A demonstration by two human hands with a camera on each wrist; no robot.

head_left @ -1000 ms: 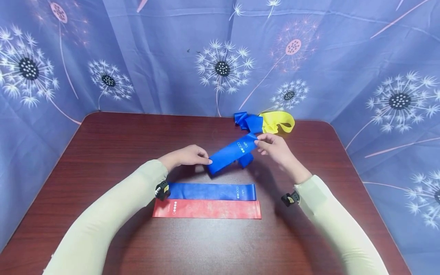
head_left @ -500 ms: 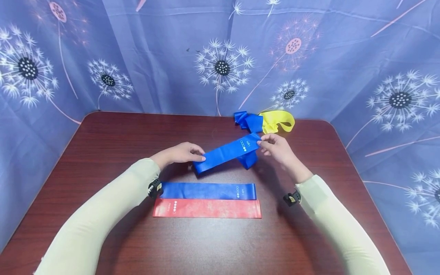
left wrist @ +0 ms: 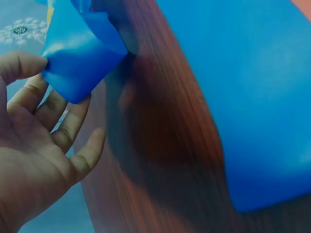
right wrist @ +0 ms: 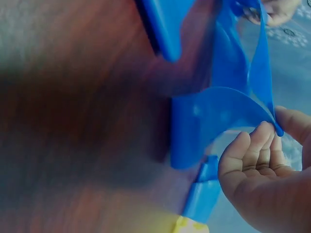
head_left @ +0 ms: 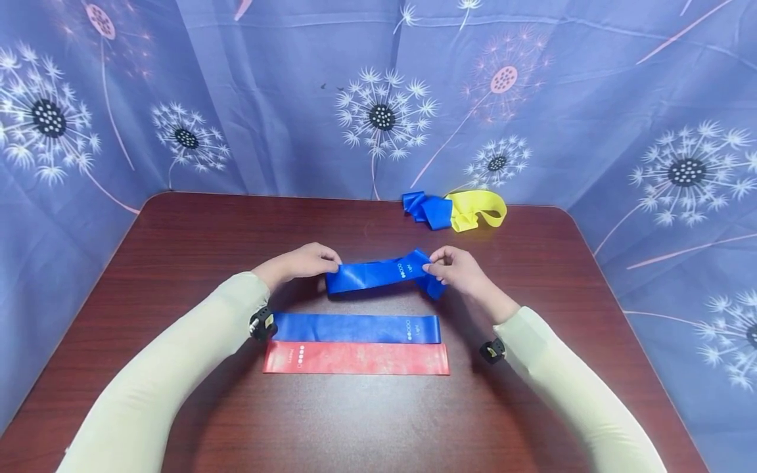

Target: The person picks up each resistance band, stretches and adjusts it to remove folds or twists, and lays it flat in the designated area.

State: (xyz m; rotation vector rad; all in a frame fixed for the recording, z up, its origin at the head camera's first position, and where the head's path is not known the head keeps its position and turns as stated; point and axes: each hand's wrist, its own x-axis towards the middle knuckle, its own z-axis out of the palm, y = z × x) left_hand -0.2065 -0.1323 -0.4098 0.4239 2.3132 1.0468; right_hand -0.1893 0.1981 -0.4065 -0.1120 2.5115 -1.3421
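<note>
A blue resistance band printed "Light" is stretched out between both hands above the table. My left hand pinches its left end between thumb and fingers, as the left wrist view confirms. Near the printed circles, my right hand pinches the band's edge, and a loose loop of it hangs down past the fingers. Closer to me, a second blue band lies flat, and against its near edge lies a red band printed "Heavy".
Toward the table's back edge sit a crumpled blue band and a yellow band side by side. A flowered blue curtain stands around the brown table.
The held band has moved left and toward me, swinging nearer to level. My left hand has shifted left; my right hand has come down away from the crumpled pile.
</note>
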